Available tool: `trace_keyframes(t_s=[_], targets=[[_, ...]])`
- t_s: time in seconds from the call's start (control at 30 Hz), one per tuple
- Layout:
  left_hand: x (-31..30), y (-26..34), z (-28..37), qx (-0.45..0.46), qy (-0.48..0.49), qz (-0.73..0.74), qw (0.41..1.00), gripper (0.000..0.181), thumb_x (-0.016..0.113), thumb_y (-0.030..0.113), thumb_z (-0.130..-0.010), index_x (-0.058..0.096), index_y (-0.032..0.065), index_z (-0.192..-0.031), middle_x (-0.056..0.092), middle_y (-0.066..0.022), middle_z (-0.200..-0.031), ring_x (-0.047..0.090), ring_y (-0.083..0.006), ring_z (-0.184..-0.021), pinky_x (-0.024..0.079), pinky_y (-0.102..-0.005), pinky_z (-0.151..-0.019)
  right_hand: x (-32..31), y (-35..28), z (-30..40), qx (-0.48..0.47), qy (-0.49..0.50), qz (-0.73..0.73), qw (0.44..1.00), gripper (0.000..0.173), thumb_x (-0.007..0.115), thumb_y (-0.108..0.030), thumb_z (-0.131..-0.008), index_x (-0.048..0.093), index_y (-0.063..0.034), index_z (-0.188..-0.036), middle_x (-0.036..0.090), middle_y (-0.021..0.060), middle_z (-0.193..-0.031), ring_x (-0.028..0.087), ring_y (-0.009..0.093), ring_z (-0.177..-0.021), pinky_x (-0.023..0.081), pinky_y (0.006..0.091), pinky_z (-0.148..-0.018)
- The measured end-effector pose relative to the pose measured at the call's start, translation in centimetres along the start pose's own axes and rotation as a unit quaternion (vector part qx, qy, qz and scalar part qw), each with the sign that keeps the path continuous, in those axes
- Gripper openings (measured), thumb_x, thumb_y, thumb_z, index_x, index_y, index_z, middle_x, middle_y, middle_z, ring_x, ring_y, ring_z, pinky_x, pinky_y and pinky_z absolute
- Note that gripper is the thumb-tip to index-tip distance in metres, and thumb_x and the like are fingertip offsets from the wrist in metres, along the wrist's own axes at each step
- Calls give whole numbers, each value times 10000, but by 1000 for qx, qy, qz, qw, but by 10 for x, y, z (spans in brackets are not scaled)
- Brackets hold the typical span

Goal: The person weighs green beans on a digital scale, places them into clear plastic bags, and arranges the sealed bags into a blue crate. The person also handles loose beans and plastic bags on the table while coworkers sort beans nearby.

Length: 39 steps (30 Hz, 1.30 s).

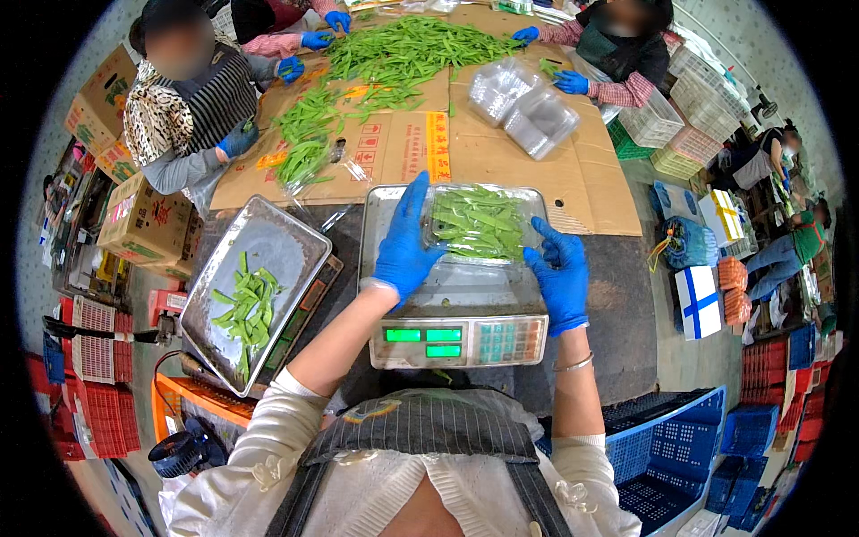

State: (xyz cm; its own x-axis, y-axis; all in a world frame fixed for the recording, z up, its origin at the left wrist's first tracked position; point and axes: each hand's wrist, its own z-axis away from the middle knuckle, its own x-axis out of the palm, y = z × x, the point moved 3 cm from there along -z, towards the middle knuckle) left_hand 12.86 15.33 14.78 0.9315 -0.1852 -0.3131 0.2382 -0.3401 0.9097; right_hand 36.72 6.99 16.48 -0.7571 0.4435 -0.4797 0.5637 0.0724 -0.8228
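Observation:
A clear plastic tray (435,250) full of flat green pea pods (480,221) sits on the metal pan of a digital scale (402,295). My left hand (408,248), in a blue glove, is at the tray's left side with its fingers stretched away from me and the thumb by the near left corner. At the right side is my right hand (562,275), also gloved, its thumb and forefinger apart beside the tray's edge. Whether either hand touches the plastic is hard to tell. Green digits glow on the scale's display (424,341).
Another scale with a metal pan (221,295) holds loose pods (248,305) at left. Beyond lie flattened cardboard (396,151), a large pod heap (416,50) and stacked clear trays (520,107). Co-workers' gloved hands (572,82) surround the heap. Blue crates (661,456) stand lower right.

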Motion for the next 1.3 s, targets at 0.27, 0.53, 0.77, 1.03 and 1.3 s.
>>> trace_keyframes(t_s=[0.27,0.53,0.77,1.03,1.3], targets=[[-24,-35,13,-225,-130,271,927,550,594,110,-891,385,86,-1398,550,-44,-1104,554,-138,-940,475,-282,-839,4,27,7,-1,-13,-62,998,513,749,-63,-751,620,-194,-1230,524,45,-962,524,147,-803,484,269,-744],[-15,-44,8,-278,-152,274,908,470,603,138,-877,450,66,-1316,569,-50,-1075,573,-156,-920,498,-312,-843,-4,52,0,270,-150,-268,913,372,667,-156,-871,576,-50,-1216,651,62,-977,618,137,-774,518,271,-703],[-11,-48,4,-318,-184,305,878,486,582,87,-841,460,44,-1309,588,-73,-1105,583,-165,-922,504,-289,-830,4,65,-7,297,-217,-331,869,256,645,-136,-876,602,-21,-1100,656,66,-915,633,146,-770,522,269,-669],[-13,7,1,-246,-197,277,908,475,576,9,-800,477,30,-1264,589,-75,-1074,584,-147,-907,504,-258,-751,-9,61,7,198,-204,-327,901,181,655,-67,-831,598,-28,-998,638,47,-882,592,134,-765,494,261,-693],[36,94,29,-31,-271,182,945,560,603,-38,-785,425,62,-1307,566,-63,-1136,558,-138,-1024,473,-281,-869,-83,9,78,177,-74,-494,848,397,617,-189,-898,518,-28,-1248,602,55,-1130,571,166,-1021,474,327,-889]])
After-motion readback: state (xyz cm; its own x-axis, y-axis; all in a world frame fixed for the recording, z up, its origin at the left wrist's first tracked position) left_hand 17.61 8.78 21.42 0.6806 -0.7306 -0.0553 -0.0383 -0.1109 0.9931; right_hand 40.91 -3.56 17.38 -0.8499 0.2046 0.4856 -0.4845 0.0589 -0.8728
